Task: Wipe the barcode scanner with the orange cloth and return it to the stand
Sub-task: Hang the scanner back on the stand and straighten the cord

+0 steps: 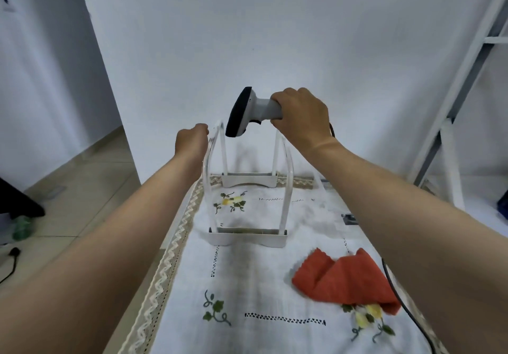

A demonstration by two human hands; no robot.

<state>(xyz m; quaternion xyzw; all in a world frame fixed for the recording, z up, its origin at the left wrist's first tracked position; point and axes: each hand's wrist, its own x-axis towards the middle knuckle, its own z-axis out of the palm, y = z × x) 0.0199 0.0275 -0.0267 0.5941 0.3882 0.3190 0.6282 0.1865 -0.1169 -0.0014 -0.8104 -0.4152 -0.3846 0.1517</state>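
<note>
My right hand [301,115] grips the grey handle of the barcode scanner [247,111], whose dark head points down-left just above the top of the clear acrylic stand [286,197]. My left hand [192,139] holds the stand's upper left corner, fingers curled round the clear edge. The stand has two white bases and stands upright on the embroidered tablecloth. The orange cloth [346,279] lies crumpled on the table near my right forearm, touched by neither hand.
The narrow table [247,298] carries a white embroidered cloth with a lace border. A black cable [395,296] runs along its right edge. A white metal frame [450,100] stands at the right, tiled floor drops off at the left.
</note>
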